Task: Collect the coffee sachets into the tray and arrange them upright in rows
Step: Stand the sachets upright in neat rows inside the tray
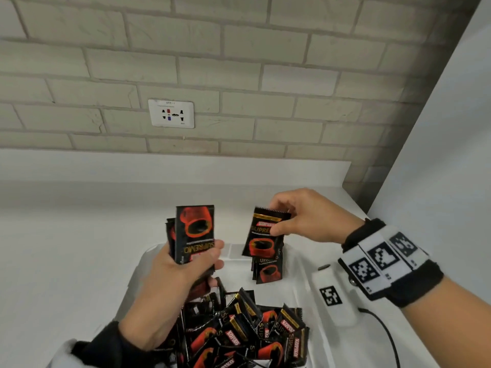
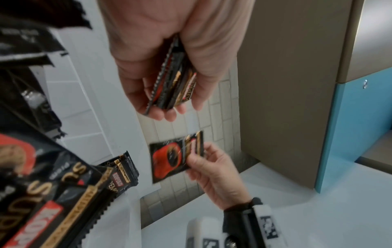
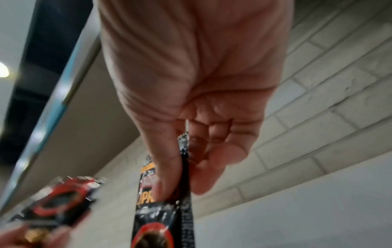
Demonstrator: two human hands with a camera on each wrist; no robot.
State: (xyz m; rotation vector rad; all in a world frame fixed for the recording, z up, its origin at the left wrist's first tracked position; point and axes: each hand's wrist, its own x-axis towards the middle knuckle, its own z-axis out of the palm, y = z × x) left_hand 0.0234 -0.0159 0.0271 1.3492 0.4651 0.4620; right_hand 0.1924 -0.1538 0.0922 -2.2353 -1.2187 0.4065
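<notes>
Over the white plastic tray (image 1: 297,264), in the head view, your left hand (image 1: 186,264) grips a small stack of black-and-red foil coffee sachets (image 1: 195,229), held upright with the print upside down. Your right hand (image 1: 300,219) pinches a single black sachet with a red cup print (image 1: 263,235) by its top edge, thumb on the front and fingers behind. It hangs just above a short row of standing sachets (image 1: 267,272) near the tray's far right corner. A loose heap of sachets (image 1: 247,330) fills the tray's near end. The tray sits on a white counter (image 1: 66,235) against a pale brick wall (image 1: 239,62) bearing a white socket plate (image 1: 171,113). A black wristband with white coded squares (image 1: 382,258) wraps your right wrist, and a white device with a black cable (image 1: 334,296) lies at the tray's right edge.

From the left wrist view, your left hand (image 2: 169,55) has its fingers curled round the stack (image 2: 174,80), seen edge-on. Beyond it your right hand (image 2: 214,171) holds the single sachet (image 2: 176,156). Heap sachets (image 2: 63,193) crowd the lower left, blurred.

From the right wrist view, your right hand (image 3: 191,83) clamps the single sachet (image 3: 161,214) between thumb and fingers. The left hand's stack (image 3: 61,203) shows blurred at lower left. The two hands are apart.
</notes>
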